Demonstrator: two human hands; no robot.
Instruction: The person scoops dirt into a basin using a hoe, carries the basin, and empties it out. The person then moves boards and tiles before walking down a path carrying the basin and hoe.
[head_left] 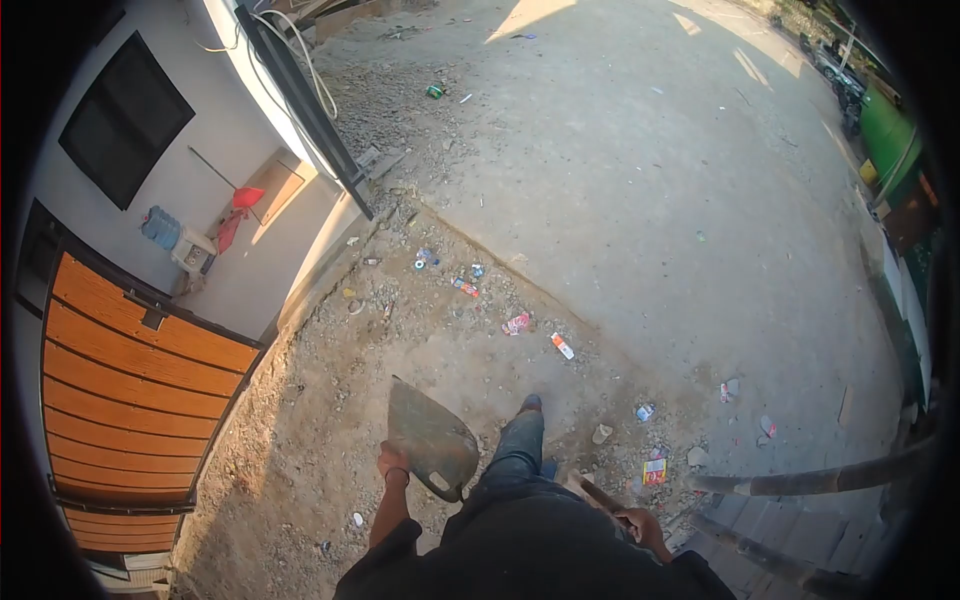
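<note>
Dirt and scattered litter (pixel 517 323) lie ahead of your foot (pixel 530 403). Your left hand (pixel 392 463) has its grip closed on a trowel (pixel 432 438), blade raised and tilted beside your leg. Your right hand (pixel 640 522), at your hip, is closed around a stick (pixel 598 492). A wooden gate (pixel 130 390) stands at left.

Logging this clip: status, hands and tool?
Left hand shut on trowel, blade up. Right hand shut on stick. Litter on dirt ahead, path open.
</note>
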